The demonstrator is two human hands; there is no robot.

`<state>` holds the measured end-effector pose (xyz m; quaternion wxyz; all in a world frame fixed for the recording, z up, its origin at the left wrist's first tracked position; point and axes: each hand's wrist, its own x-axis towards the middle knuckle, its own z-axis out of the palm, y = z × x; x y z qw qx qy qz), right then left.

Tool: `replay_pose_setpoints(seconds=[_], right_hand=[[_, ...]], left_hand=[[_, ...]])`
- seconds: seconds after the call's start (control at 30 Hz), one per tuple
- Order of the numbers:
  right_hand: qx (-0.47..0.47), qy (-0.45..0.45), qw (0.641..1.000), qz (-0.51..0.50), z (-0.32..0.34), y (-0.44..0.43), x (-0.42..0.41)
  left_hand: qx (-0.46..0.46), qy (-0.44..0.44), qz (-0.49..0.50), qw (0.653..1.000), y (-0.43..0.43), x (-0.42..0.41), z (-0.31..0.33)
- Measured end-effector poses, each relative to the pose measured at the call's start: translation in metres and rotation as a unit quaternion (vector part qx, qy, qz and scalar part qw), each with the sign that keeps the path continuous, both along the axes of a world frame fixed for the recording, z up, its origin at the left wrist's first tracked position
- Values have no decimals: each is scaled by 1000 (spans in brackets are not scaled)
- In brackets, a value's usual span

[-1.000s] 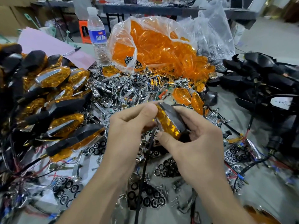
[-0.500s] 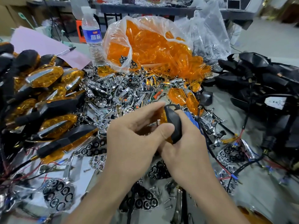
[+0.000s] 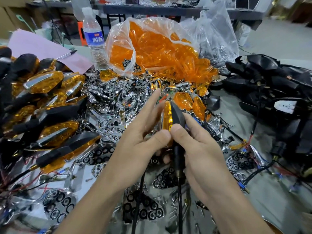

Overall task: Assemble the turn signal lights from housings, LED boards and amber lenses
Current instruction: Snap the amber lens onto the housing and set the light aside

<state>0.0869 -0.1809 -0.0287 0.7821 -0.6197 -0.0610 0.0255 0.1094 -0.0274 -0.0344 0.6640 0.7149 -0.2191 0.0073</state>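
Lens-seating step. Right grip [image 3: 199,146] closed round housing [image 3: 176,115]. Left grip [image 3: 140,137] fingers straight, blurred, thumb at lens [image 3: 167,118] edge. Next, likely: press lens home, check seam.

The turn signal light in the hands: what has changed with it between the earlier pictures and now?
The turn signal light was turned from lens-up to edge-on, stem toward the person. The left hand opened: its fingers now stretch straight beside the amber lens, thumb still near it. The right hand kept holding the light. The bag of amber lenses and the water bottle stayed put.
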Motion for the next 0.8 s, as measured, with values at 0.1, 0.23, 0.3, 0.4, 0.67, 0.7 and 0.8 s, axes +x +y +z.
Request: replay_pose_setpoints(seconds=[0.1, 0.23, 0.3, 0.4, 0.67, 0.7, 0.8], right_hand=[[17, 10, 1000, 3, 0, -3, -1], [11, 25, 1000, 11, -1, -5, 0], [25, 31, 999, 19, -1, -6, 1], [31, 40, 999, 15, -1, -7, 1], [-72, -21, 997, 26, -8, -5, 6], [-86, -25, 996, 19, -9, -4, 7], [-104, -16, 994, -4, -11, -2, 7]], left_hand=[[70, -53, 0, 996, -1, 0, 2], [75, -60, 36, 995, 0, 2, 0], [69, -64, 29, 995, 3, 2, 0], [71, -48, 12, 996, 9, 3, 2], [80, -21, 27, 996, 6, 2, 1], [79, -23, 29, 996, 5, 2, 0], [107, -34, 36, 993, 2, 0, -1]])
